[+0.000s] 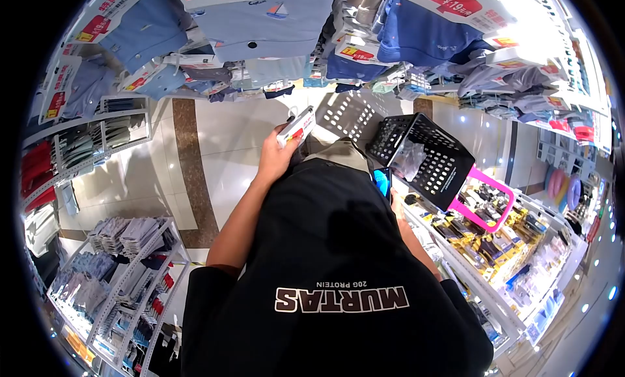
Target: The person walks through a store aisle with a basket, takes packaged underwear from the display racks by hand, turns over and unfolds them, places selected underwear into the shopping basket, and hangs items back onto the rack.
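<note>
My left hand (277,157) is closed around a hanging pack (299,126) with a white label card, red and yellow print and a small hook on top. What is inside the pack cannot be made out. Close to my right side, my right hand (396,204) grips a smartphone (382,180) with a lit blue screen; most of its fingers are hidden. Just beyond the phone is a black perforated shopping basket (446,157) with a pink handle (506,195). A clear plastic-wrapped item (410,159) lies inside it.
Blue folded garments (260,25) with price cards hang in rows ahead. Racks of packed clothing (124,279) stand at the left. On the right is a display bin (495,247) of small packaged goods. Pale floor tiles (224,129) have a brown strip (189,155).
</note>
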The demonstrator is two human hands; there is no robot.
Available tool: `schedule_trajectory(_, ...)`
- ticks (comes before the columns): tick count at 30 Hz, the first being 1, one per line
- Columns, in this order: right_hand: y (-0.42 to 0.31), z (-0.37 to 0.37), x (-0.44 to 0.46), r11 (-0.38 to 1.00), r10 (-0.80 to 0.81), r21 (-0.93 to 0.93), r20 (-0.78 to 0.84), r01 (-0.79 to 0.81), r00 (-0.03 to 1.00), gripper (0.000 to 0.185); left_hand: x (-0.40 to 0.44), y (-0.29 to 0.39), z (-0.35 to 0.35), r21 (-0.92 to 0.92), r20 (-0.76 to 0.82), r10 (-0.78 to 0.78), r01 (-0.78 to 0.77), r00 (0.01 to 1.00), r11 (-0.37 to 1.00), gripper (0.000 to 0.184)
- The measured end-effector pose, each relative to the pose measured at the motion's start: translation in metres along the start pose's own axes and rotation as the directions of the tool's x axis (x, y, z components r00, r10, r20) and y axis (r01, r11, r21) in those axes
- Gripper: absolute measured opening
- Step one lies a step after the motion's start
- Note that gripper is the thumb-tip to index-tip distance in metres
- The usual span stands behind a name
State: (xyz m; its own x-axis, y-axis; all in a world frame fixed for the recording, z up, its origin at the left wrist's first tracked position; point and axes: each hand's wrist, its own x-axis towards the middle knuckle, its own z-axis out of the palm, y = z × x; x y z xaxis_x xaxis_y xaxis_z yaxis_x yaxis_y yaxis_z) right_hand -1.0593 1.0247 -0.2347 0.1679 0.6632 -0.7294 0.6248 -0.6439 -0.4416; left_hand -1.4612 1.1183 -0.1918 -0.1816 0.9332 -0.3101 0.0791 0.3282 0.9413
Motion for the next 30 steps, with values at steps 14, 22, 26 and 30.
schedule_trajectory(14, 0.01, -0.005, -0.011, 0.997, -0.079, 0.039, 0.202, 0.072, 0.976, 0.052, 0.011, 0.013, 0.0, -0.035, 0.051, -0.001, 0.003, 0.999, 0.999, 0.044)
schedule_trajectory(22, -0.096, -0.028, 0.019, 0.93, -0.045, -0.339, 0.278, 0.142, 0.959, 0.058, 0.018, 0.019, 0.006, -0.029, 0.089, 0.02, -0.018, 0.996, 0.999, 0.044)
schedule_trajectory(26, -0.069, 0.023, 0.084, 0.813, 0.051, -0.583, 0.067, -0.002, 0.996, 0.053, 0.017, 0.036, 0.009, 0.089, 0.127, 0.036, -0.048, 0.991, 0.995, 0.043)
schedule_trajectory(30, -0.019, 0.046, 0.109, 0.952, -0.023, -0.305, -0.066, 0.002, 0.998, 0.058, 0.019, 0.033, 0.013, 0.066, 0.135, 0.083, -0.092, 0.987, 0.994, 0.041)
